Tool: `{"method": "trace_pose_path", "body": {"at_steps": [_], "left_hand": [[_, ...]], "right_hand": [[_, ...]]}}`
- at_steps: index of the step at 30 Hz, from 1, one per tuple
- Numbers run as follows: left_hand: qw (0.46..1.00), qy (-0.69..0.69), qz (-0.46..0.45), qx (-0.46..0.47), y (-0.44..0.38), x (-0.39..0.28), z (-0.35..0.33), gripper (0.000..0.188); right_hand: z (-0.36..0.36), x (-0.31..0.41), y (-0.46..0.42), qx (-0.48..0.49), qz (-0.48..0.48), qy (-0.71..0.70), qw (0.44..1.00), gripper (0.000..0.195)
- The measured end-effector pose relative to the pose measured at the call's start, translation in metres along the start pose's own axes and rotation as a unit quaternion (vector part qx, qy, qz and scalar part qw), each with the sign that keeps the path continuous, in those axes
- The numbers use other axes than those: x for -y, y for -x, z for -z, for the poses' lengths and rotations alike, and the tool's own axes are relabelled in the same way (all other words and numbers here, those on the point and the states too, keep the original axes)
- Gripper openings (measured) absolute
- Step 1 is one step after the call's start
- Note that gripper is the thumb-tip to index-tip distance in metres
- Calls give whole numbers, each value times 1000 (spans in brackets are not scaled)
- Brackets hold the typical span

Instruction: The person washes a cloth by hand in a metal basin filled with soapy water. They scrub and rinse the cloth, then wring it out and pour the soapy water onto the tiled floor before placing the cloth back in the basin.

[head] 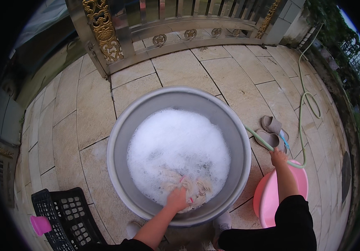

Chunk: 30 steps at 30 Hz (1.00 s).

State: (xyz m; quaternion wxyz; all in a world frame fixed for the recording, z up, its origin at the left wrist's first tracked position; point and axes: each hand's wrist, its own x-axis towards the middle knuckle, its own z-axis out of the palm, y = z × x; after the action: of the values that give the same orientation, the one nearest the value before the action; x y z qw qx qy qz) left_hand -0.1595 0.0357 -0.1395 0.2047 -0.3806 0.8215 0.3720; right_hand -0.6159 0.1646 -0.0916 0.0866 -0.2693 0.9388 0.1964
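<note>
A large round grey tub (117,157) stands in front of me, with thick white suds (180,135) over its water. Near the tub's close side my left hand (177,198) is down in the suds, on a wet beige cloth (198,189) with small pink parts; its fingers are partly hidden by foam and cloth. Out to the right of the tub, my right hand (279,157) is closed around a light green hose (263,142). The hose's left end reaches the tub's rim. Below that hand is a pink plastic basin (268,200).
Brown slippers (271,124) and a light blue brush-like item (284,140) lie right of the tub. More hose (300,94) loops across the tiles. At lower left stand a black plastic crate (73,216) and a pink cup (40,225). A metal gate (180,37) spans the far side.
</note>
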Motion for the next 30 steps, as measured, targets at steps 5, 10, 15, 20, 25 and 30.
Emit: {"method": "trace_pose_path", "body": {"at_steps": [5,10,15,20,25,30], "left_hand": [[986,141,82,-22,-4,6,3,78],[973,218,72,-35,4,19,4,84],[962,251,94,-58,32,0,40,87],[875,430,63,-214,26,39,38,66],[722,660,70,-197,32,8,88,43],[811,549,-106,-171,-6,-46,82,52]], "right_hand": [[14,32,34,-110,131,26,985,37],[17,61,71,-118,254,6,960,27],[-28,50,78,52,194,-112,973,28],[10,63,114,238,79,-378,891,28],[66,113,142,256,229,-433,833,54],[54,224,140,584,64,-620,520,64]]}}
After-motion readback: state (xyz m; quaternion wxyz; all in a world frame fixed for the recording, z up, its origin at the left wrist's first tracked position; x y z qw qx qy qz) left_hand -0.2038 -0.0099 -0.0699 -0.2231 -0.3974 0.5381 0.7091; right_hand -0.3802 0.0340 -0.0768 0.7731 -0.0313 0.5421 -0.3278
